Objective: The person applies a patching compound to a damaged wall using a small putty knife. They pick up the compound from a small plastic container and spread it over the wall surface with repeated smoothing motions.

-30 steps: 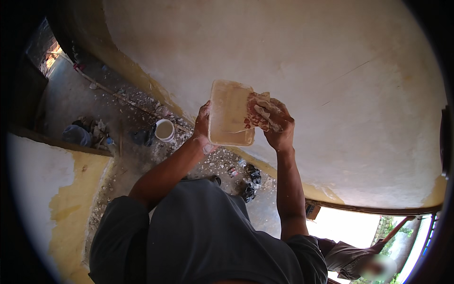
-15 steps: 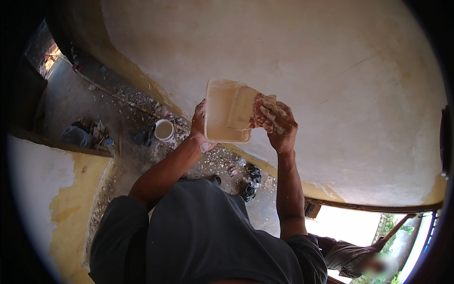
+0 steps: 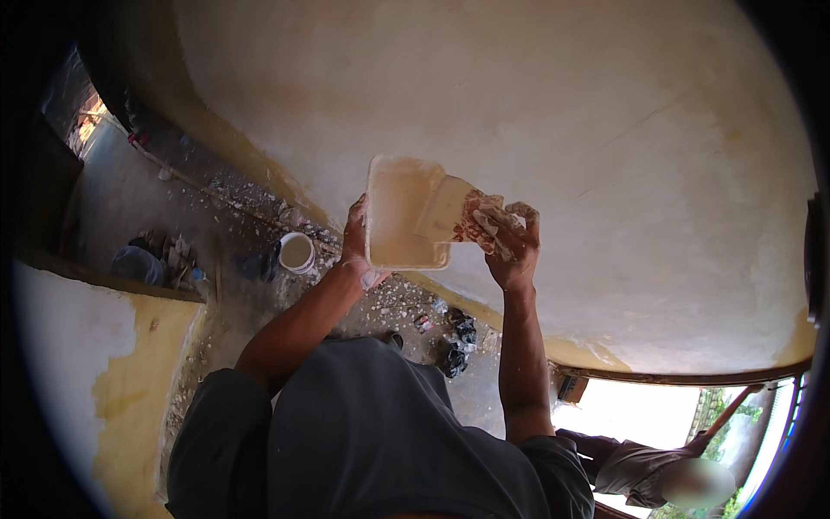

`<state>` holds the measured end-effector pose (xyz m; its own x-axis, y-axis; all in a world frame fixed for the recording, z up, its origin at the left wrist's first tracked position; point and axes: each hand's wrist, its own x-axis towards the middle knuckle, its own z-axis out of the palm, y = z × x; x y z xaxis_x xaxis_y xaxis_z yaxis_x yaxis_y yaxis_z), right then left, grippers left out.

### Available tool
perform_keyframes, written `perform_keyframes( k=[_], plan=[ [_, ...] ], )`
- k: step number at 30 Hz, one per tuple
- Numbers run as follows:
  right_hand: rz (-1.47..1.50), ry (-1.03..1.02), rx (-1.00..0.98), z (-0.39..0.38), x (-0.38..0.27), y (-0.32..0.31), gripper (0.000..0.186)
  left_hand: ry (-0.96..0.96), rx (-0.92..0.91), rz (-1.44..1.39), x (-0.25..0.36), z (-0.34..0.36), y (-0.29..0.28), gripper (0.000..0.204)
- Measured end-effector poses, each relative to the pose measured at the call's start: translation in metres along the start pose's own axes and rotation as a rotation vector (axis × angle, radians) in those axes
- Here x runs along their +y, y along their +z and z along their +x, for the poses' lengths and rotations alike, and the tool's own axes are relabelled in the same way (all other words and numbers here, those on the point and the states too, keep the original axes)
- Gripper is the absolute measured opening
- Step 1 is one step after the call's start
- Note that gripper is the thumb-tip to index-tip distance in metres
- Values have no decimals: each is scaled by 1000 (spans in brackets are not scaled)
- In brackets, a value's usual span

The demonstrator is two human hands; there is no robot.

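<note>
My left hand (image 3: pixel 355 242) is closed on the left side of a rectangular plaster-smeared tray (image 3: pixel 393 255), its thumb along the rim and the other fingers underneath. Cream putty coats the tray's inside. In my right hand (image 3: pixel 513 246) is a wide putty knife (image 3: pixel 445 208), gripped by its reddish, putty-caked handle. The flat blade lies over the tray's right part; whether it touches the bottom I cannot tell. Both hands are streaked with putty. Beyond them stands a wall (image 3: pixel 571 112) with a pale, patchy coat.
On the debris-strewn floor at left stand a white bucket (image 3: pixel 296 253) and a greyish bucket-like container (image 3: pixel 137 265). Black plastic scraps (image 3: pixel 458 342) lie near the wall's foot. A half-coated yellow wall (image 3: pixel 130 381) rises at lower left. Another person (image 3: pixel 644 467) is by the bright opening at lower right.
Tray and putty knife have shifted slightly down and left in view, along with both hands. The blade has turned a little, its handle now slanting further down. Both grips are kept.
</note>
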<state>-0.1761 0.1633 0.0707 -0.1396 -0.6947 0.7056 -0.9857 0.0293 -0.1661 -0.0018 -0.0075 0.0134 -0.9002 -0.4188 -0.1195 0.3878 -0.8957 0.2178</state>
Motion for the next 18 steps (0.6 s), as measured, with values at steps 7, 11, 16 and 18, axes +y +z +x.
perform_keyframes(
  k=[7,11,16,18],
  plan=[
    [-119,-39,56,-12,-4,-1,48,-47,-59,-58,-7,6,-16,58],
    [-150,-111,158,0,-17,-21,46,19,-68,20,-7,10,-16,57],
    [-364,-231,297,38,-14,-85,35,58,-76,83,6,17,-27,53],
    [-546,-275,279,59,-12,-135,36,96,-168,153,8,18,-31,53]
  ],
)
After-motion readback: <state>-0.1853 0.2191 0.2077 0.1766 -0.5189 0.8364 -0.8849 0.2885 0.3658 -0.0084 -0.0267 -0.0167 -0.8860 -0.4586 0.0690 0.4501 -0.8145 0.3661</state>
